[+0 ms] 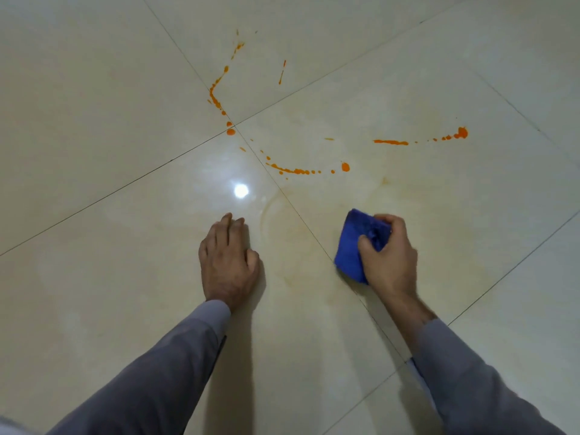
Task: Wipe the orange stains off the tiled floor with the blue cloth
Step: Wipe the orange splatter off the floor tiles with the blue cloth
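Deep blue cloth; bright orange stains in dotted arcs on glossy cream tiled floor with thin dark grout lines; grey sleeves.

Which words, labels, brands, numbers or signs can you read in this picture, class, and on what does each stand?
None: no text shows anywhere.
The cloth, gripped by the right hand, bears no visible label.
The floor shows only orange stains and a light glare.
The left hand and the sleeves are unmarked.
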